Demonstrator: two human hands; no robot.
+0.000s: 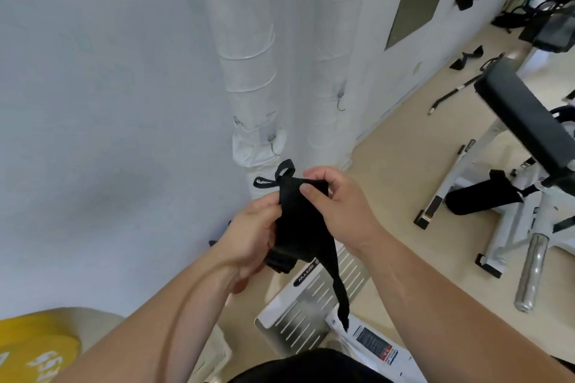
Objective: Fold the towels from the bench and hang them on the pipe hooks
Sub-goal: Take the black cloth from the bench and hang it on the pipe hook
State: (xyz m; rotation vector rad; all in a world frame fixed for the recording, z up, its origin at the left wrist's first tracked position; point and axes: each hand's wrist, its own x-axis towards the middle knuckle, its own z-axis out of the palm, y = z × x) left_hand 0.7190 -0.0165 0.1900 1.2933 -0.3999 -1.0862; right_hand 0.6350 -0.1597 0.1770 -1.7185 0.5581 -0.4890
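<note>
The towel (298, 221) is black, narrow and limp. It is held in mid-air at the centre of the frame, in front of the lower part of the pipes. Its upper part is bunched between the hands. One strip hangs down to the lower centre of the frame, over a white slotted machine base (311, 305). Two small loops (284, 168) stand out from its top edge.

Hands: two, both clamped on the towel.
- Left hand (249, 242): fingers curled round the left edge and the lower bunch.
- Right hand (339, 205): thumb and fingers pinch the upper edge.

Counts:
- Towels in hand: one.
- White wrapped pipes: two, upright, at upper centre, namely the left pipe (245, 40) and the right pipe (329, 40).
- Hooks: two, one on each pipe, at (273, 146) and (340, 99). Both are bare.
- Padded table (522, 115): one, at the right edge.
- Black fabric item (482, 193) against the table's lower frame: one. Whether it is a towel cannot be told.
- Yellow weight plate (37, 348): one, at lower left.
</note>
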